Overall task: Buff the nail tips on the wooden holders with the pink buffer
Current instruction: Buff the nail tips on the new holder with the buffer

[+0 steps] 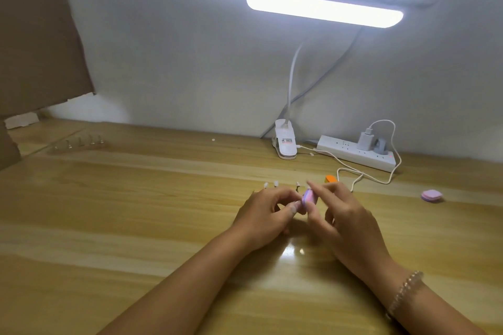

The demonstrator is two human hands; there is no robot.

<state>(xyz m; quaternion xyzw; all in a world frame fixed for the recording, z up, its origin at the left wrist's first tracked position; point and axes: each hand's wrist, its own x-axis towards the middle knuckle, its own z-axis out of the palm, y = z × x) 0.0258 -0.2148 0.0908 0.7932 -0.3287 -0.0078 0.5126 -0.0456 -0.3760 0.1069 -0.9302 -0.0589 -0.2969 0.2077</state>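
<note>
- Fingers [321, 190] of the right hand [345, 215] pinch a small, soft-looking pink-and-lilac buffer block [309, 200] just above the glossy wood-grain table [136, 226].
- Left hand [268, 212] curls tightly against the block; what it grips is hidden.
- Pale pointed nail tips [276, 183] stand behind the left knuckles.
- Beyond lie a rounded pink pad [432, 195] and a white power strip [353, 152].

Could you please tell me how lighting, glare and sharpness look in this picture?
In the head view the lamp bar is blown out to white, its reflection glares on the wooden table between the forearms, the right hand and pink buffer look motion-blurred, and the nail tips behind are small and soft.
</note>
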